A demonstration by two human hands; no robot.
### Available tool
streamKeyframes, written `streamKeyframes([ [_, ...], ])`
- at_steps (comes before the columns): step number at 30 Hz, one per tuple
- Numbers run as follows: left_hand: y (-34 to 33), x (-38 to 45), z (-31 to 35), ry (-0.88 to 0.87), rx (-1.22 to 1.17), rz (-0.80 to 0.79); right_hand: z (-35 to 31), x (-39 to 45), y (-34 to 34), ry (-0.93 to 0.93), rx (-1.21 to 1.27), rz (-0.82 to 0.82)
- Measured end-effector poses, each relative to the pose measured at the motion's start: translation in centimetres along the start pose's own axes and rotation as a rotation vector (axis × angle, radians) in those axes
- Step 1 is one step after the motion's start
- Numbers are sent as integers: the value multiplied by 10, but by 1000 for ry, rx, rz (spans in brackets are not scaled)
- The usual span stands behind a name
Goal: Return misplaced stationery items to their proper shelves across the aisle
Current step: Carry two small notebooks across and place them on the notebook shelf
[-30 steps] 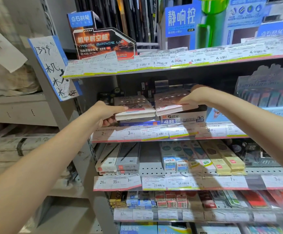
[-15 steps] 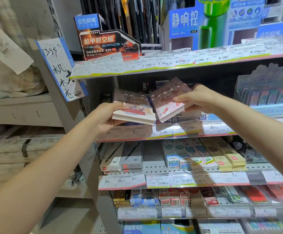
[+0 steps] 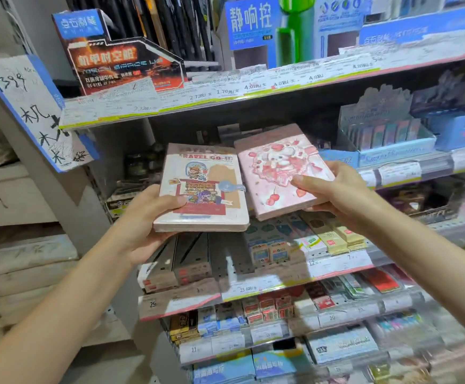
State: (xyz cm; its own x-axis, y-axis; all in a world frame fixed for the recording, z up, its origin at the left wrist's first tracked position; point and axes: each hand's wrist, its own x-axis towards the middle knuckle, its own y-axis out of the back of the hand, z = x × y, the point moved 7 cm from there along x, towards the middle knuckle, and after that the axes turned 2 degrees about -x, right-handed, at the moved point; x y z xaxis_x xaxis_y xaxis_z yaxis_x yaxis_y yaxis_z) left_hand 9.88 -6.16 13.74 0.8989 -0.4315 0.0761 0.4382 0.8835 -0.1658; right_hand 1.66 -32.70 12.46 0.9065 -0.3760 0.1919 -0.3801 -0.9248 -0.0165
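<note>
Lifting clear of the shelf, two notebooks now sit out in front of the display instead of lying flat on the stacked boxes where they were a second ago. The left hand [image 3: 142, 225] holds the cream notebook [image 3: 202, 189] with the cartoon cover — thumb pressed across its face, the other fingers hidden beneath it. The right hand [image 3: 334, 189] holds the pink notebook [image 3: 281, 167] with the cherry-and-rabbit cover in the same way, thumb on top and fingers curled under the lower edge. Both hands are closed firmly around their books, neither slack. The two covers are tilted up toward the camera, side by side, their inner edges touching or very nearly so.

Behind and below them the pen shelf [image 3: 225, 292] shows boxed pens, erasers and lead refills with price strips along each edge — nothing else there looks like a notebook, so these two read as the misplaced items. My judgement is that the picking-up step is done and the carrying step is next: the books have to travel to a notebook section, which is not visible from here. The main risk is the pink one sliding, since it is gripped only near one corner.
</note>
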Motion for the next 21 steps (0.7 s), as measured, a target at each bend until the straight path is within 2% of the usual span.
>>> streamKeyframes([
  [8, -90, 9, -22, 3, -29, -186, 11, -64, 98, 16, 67, 206],
  [11, -149, 9, -33, 14, -29, -315, 15, -87, 152, 25, 53, 301],
  [16, -254, 11, -72, 59, 13, -443, 15, -133, 257, 41, 12, 399],
  [21, -373, 6, -109, 91, -84, -542, 17, -179, 366, -7, -7, 506],
])
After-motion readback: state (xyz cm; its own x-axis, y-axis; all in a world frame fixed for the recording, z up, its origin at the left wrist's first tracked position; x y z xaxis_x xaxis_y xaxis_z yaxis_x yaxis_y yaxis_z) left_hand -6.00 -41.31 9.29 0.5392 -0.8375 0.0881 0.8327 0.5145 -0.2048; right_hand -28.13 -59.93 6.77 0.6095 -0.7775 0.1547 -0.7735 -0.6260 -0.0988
